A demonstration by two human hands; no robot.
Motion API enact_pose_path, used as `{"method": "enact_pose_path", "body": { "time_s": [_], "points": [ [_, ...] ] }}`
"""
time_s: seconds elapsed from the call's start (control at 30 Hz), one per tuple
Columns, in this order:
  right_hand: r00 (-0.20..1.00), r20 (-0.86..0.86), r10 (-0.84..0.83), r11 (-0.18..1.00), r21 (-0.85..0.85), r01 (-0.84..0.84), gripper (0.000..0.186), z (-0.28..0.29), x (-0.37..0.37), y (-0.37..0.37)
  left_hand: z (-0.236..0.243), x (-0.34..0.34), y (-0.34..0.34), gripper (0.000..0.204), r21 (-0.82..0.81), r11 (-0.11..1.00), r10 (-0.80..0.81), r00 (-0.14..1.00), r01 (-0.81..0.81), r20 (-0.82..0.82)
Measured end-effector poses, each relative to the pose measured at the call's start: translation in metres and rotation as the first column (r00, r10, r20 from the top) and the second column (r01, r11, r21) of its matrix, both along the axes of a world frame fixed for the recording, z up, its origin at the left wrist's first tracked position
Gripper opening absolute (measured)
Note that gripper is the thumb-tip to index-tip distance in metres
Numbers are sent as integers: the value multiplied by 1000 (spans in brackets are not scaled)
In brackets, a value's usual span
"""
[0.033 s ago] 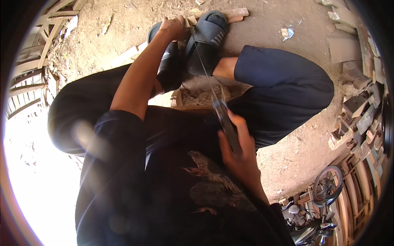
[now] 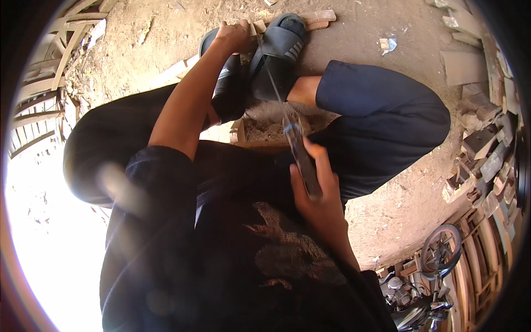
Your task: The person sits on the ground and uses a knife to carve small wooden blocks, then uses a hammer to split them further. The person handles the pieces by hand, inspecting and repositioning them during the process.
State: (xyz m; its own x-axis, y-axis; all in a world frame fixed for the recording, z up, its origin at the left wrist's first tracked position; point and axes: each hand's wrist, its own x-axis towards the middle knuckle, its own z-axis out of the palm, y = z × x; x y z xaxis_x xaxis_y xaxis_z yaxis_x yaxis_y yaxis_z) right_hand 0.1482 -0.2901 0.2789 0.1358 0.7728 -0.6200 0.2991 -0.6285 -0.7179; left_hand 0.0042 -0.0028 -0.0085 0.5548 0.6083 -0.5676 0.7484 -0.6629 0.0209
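Note:
At the top centre, my left hand (image 2: 232, 36) grips a small light wooden piece (image 2: 258, 26) on a flat wooden strip (image 2: 319, 16), between my two dark sandalled feet (image 2: 279, 47). A long thin saw blade (image 2: 272, 77) runs from that wood back toward my body, passing over my right foot. My right hand (image 2: 323, 199) is wrapped round the saw's dark handle (image 2: 304, 166), low in front of my torso. Beneath the blade, between my bent legs, lies a short pale wooden block (image 2: 237, 131) on the dirt.
Piles of wood offcuts (image 2: 478, 138) line the right side. A parked motorbike (image 2: 404, 299) and a bicycle wheel (image 2: 442, 243) are at lower right, beside stacked curved timber (image 2: 475, 265). Wooden frames (image 2: 38, 122) stand at the left. Small litter (image 2: 387, 46) lies on the dirt floor (image 2: 387, 221).
My right hand and the saw handle have moved slightly forward, away from my body, sliding the blade toward the wood. My left hand stays where it was.

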Motion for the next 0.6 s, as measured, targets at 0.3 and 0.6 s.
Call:
{"method": "enact_pose_path", "body": {
  "time_s": [0.3,0.6],
  "points": [
    [1000,12,-15,998,57,14,51,26,7,-12,-6,8,17,70,0,996,85,996,-85,23],
    [993,97,-62,997,56,56,46,18,27,-45,-10,7,16,72,4,1000,-11,1000,11,21]
  ]
}}
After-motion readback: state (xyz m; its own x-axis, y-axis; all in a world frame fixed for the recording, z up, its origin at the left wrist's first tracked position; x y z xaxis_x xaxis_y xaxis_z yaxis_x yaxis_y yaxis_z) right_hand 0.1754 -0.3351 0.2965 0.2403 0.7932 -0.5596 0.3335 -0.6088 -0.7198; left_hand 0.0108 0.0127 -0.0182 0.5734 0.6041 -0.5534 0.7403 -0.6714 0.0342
